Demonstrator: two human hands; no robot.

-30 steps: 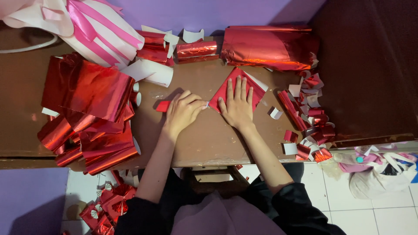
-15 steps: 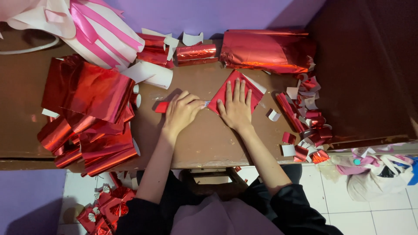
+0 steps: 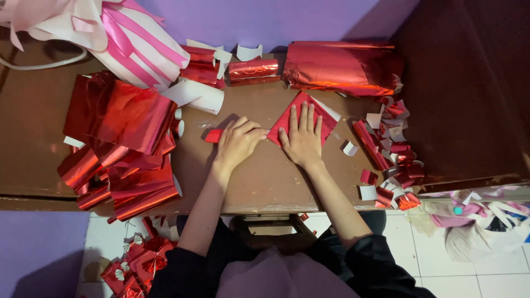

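Head cam: right hand [image 3: 302, 140] lies flat w/ fingers spread, pressing down on a folded red foil paper square [image 3: 301, 118] set diamond-wise mid-desk on the brown wooden table [image 3: 259, 182]. Left hand [image 3: 238, 143] is curled, fingertips at the paper's left corner, just beside a small red scrap [image 3: 213, 136]. Big stack of shiny red foil sheets [image 3: 124, 140] sits far left, red foil roll [image 3: 342, 66] at the back, cut scraps [image 3: 389, 160] on the right.

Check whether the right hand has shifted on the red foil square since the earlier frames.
No. The right hand stays flat on the red foil square, equally far below the big foil roll as before.
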